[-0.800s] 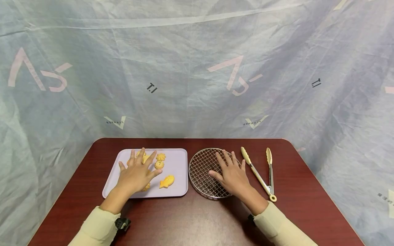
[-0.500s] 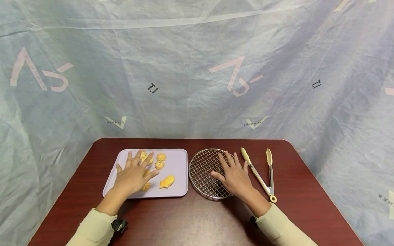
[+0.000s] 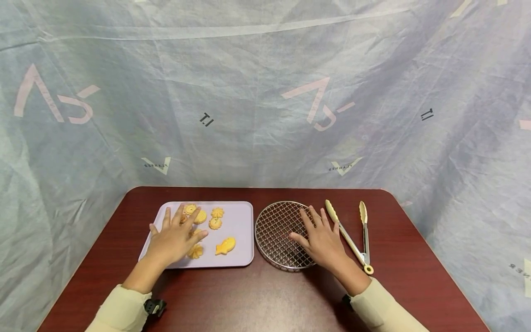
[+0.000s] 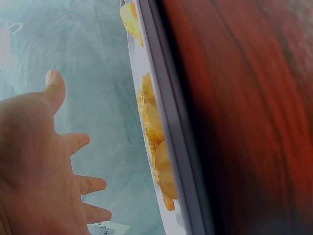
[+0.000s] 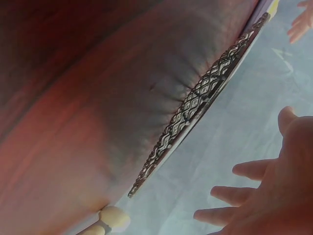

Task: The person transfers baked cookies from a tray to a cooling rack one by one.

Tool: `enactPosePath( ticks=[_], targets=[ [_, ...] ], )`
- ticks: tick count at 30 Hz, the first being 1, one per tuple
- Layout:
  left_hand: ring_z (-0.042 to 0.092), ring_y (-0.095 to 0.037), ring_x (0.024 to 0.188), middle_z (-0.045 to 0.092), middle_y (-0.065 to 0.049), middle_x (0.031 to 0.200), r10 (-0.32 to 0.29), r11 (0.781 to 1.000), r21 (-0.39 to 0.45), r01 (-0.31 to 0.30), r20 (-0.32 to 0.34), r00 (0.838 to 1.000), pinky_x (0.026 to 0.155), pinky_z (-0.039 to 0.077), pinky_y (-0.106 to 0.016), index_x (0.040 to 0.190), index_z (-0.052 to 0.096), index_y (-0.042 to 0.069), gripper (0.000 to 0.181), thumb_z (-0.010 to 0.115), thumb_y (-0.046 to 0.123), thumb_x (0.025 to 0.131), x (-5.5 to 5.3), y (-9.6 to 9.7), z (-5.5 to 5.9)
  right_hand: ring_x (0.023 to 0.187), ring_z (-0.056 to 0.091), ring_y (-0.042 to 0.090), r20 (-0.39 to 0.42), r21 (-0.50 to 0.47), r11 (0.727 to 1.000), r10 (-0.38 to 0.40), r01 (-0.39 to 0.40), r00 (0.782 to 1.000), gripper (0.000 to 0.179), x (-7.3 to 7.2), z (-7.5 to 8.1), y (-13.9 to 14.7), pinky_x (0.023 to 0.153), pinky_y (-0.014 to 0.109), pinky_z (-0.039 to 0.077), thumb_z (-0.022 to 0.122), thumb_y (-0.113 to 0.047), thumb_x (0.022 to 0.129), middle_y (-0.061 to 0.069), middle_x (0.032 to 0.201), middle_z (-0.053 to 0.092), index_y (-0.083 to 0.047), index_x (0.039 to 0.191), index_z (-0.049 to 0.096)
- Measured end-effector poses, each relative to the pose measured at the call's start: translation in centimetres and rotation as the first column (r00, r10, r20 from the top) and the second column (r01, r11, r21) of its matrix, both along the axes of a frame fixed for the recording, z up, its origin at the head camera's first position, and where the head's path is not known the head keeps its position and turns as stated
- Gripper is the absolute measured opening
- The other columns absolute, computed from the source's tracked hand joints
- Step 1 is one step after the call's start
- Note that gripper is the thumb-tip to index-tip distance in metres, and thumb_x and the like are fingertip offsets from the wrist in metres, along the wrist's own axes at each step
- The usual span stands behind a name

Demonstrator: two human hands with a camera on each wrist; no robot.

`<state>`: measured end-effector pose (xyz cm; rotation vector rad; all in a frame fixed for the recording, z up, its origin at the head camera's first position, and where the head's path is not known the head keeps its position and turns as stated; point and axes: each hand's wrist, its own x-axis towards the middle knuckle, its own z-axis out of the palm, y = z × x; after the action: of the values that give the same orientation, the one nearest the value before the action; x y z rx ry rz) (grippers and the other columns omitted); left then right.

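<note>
My left hand [image 3: 170, 242] hovers over the left part of a pale lilac tray [image 3: 242, 221], its fingers spread and holding nothing. Several cookies lie on the tray, some partly hidden by that hand: a fish-shaped one [image 3: 225, 246] near the front, a star-like one [image 3: 217, 212] and a round one [image 3: 215, 223] behind it. In the left wrist view a gap shows between the hand [image 4: 41, 166] and the cookies [image 4: 151, 112]. My right hand [image 3: 325, 244] is spread above the right side of a round wire rack [image 3: 275, 230], apart from it in the right wrist view.
Tongs [image 3: 352, 240] with cream tips lie spread apart on the table, right of the rack and close to my right hand. The dark red wooden table [image 3: 257, 299] has its back edge against a hanging grey-blue sheet [image 3: 249, 152].
My left hand has drawn back toward the left and front, uncovering more cookies. My right hand has shifted a little to the right. Tray, rack and tongs stay in place.
</note>
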<state>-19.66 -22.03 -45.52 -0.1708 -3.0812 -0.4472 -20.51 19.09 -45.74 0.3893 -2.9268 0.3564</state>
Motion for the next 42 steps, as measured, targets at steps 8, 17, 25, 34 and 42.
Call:
enactPosePath(
  ticks=[8,17,25,34,42],
  targets=[
    [0.004,-0.061,0.15,0.013,-0.024,0.169,0.004,1.0,-0.01,-0.004,0.001,1.0,0.1,0.004,-0.09,0.164,0.028,0.027,0.081,0.042,0.073,0.099,0.0,-1.2,-0.6,0.153,0.018,0.048,0.011,-0.006,1.0,-0.017,0.017,1.0,0.082,0.1,-0.2,0.7,0.11,0.081,0.013,0.055,-0.064,0.099,0.016,0.168,0.026,-0.014,0.162,0.036],
    [0.002,-0.062,0.149,0.011,-0.025,0.169,0.016,1.0,-0.008,-0.015,0.008,1.0,0.1,0.005,-0.09,0.164,0.031,0.025,0.083,0.04,0.075,0.099,0.1,-2.4,-0.9,0.153,0.017,0.049,0.015,0.005,1.0,-0.023,0.023,1.0,0.081,0.2,-0.2,1.2,0.11,0.081,0.013,0.056,-0.062,0.099,0.018,0.168,0.026,-0.014,0.162,0.035],
    [0.005,-0.062,0.148,0.012,-0.028,0.167,0.029,1.0,-0.005,-0.029,0.031,0.999,0.1,0.008,-0.09,0.163,0.031,0.024,0.081,0.042,0.073,0.099,0.5,-3.2,-1.0,0.153,0.019,0.048,0.007,0.007,1.0,-0.027,0.027,1.0,0.081,0.2,-0.4,1.9,0.11,0.081,0.015,0.058,-0.059,0.1,0.018,0.167,0.027,-0.013,0.162,0.035],
    [0.006,-0.062,0.148,0.009,-0.03,0.167,0.055,0.998,0.011,-0.056,0.082,0.995,0.102,0.011,-0.088,0.165,0.025,0.022,0.083,0.04,0.073,0.1,0.7,-4.4,-1.0,0.154,0.018,0.044,-0.007,-0.009,1.0,-0.022,0.022,1.0,0.081,0.3,-0.4,2.7,0.108,0.083,0.018,0.056,-0.06,0.1,0.02,0.166,0.028,-0.013,0.162,0.034],
    [0.009,-0.063,0.147,0.008,-0.033,0.165,0.065,0.997,0.034,-0.069,0.104,0.992,0.104,0.015,-0.085,0.164,0.027,0.017,0.084,0.04,0.071,0.101,0.8,-5.2,-1.6,0.152,0.021,0.05,-0.004,-0.009,0.999,-0.036,0.036,0.999,0.078,0.6,-0.3,3.3,0.108,0.083,0.015,0.056,-0.058,0.101,0.022,0.165,0.029,-0.01,0.16,0.038]
  ],
)
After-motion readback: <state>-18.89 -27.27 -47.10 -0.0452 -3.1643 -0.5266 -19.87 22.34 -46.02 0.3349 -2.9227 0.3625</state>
